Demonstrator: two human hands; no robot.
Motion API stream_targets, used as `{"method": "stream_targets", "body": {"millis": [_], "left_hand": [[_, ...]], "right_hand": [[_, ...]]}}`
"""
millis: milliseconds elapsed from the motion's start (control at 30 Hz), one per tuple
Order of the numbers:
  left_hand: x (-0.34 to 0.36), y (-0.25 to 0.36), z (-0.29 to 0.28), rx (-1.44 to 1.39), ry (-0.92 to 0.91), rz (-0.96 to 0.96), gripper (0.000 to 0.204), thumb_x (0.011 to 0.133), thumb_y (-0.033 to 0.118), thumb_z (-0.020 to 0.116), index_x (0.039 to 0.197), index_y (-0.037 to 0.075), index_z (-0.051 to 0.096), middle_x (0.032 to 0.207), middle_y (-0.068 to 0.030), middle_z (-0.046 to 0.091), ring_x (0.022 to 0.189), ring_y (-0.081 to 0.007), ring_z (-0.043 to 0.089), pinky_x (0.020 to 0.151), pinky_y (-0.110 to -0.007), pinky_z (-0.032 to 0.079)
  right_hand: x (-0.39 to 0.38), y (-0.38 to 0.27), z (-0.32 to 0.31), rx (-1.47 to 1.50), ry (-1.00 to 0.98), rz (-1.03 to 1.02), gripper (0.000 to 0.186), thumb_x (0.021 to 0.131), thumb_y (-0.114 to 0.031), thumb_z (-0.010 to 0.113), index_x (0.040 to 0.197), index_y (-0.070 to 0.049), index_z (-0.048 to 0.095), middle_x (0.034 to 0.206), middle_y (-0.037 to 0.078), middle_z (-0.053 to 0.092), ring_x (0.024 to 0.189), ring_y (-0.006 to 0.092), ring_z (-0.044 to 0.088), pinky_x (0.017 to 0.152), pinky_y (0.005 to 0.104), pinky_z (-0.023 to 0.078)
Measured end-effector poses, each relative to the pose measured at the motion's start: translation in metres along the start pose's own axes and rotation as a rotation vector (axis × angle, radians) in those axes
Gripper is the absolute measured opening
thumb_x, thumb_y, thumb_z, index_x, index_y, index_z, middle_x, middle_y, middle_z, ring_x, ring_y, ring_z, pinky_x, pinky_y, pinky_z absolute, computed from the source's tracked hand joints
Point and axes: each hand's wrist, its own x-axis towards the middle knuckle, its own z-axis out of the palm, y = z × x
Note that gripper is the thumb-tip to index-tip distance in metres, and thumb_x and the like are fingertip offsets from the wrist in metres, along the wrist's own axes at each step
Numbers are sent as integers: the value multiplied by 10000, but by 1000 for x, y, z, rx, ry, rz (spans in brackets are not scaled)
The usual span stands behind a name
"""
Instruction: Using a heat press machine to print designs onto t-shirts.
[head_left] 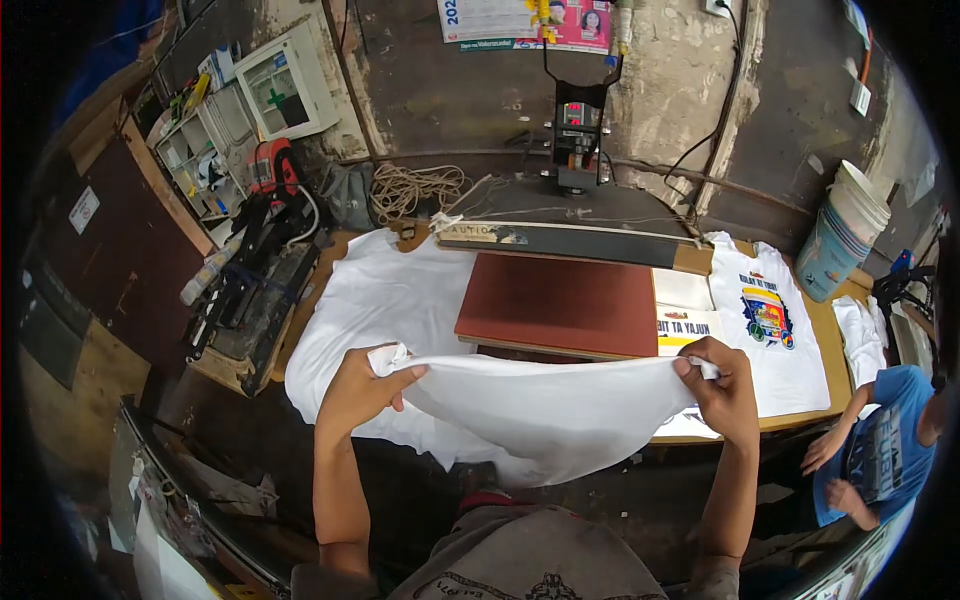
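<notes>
A white shirt (540, 410) hangs stretched between my two hands in front of the heat press. My left hand (375, 390) pinches one corner of it, and my right hand (718, 385) pinches the other. Just beyond them lies the red-brown press pad (555, 305), under the dark edge of the raised press top (600, 245). Another white shirt (355, 310) lies rumpled left of the pad. A white shirt with a colourful print (780, 370) lies flat to the right, beside printed sheets (683, 325) partly hidden by my right hand.
A black-and-red machine (240, 300) stands at the left, near coiled rope (415, 190). Stacked buckets (840, 235) and folded white cloth (858, 335) occupy the table's right end. A person in a blue shirt (885, 450) is close at my lower right, both hands low beside the table.
</notes>
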Motion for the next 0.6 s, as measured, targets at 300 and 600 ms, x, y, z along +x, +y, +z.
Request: {"method": "stream_targets", "body": {"millis": [300,600], "left_hand": [[26,-40,18,-361,205,220,149,941,52,532,1085,41,569,888,-66,647,784,-160,672,695,-296,566],[96,-85,-22,-1425,100,173,205,990,183,503,1194,164,508,1180,-99,619,1088,-269,612,898,-444,540]], "right_hand": [[-5,-6,16,-130,50,-256,195,689,77,720,853,-23,685,792,115,693,676,236,655,632,299,495],[3,-51,143,151,-659,-505,462,597,29,672,1045,-85,696,902,80,688,725,252,671,614,344,538]]}}
